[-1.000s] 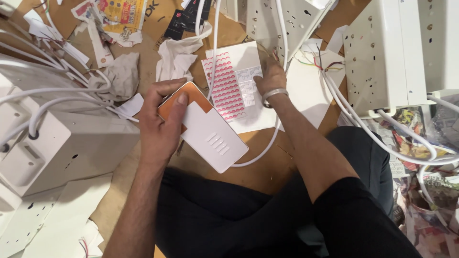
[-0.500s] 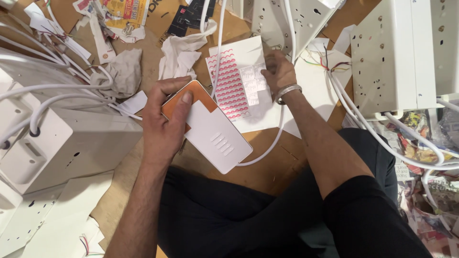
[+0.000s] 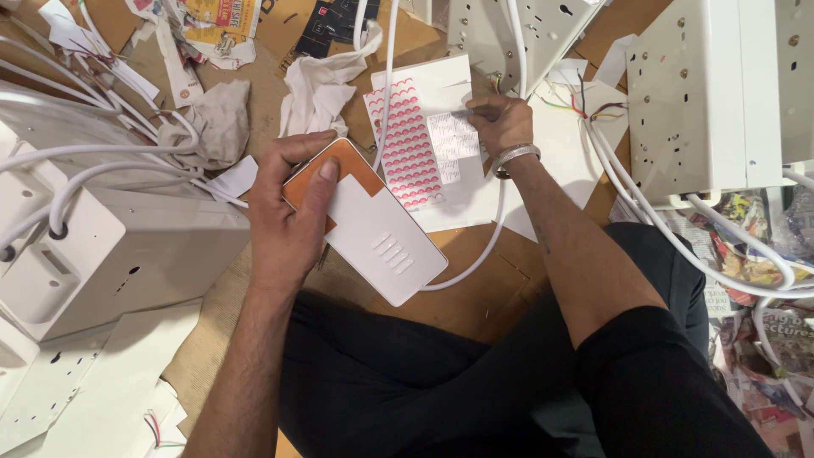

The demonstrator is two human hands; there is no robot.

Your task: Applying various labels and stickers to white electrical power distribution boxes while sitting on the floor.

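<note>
floor: crumpled white cloth (image 3: 318, 85), grey rag (image 3: 216, 123) just beside | left: white housing (image 3: 102, 254) with white cables (image 3: 93, 161) | right: perforated white panel (image 3: 704, 93), newspaper (image 3: 763, 263) beneath

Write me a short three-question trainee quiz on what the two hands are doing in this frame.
1. True or false: the left hand grips the white and orange box with its thumb on the orange end.
2. The right hand rests on: A) the crumpled cloth, B) the sticker sheet, C) the white cable.
3. What is worn on the right wrist?

Key: 1 true; 2 B; 3 a metal bangle.
</note>
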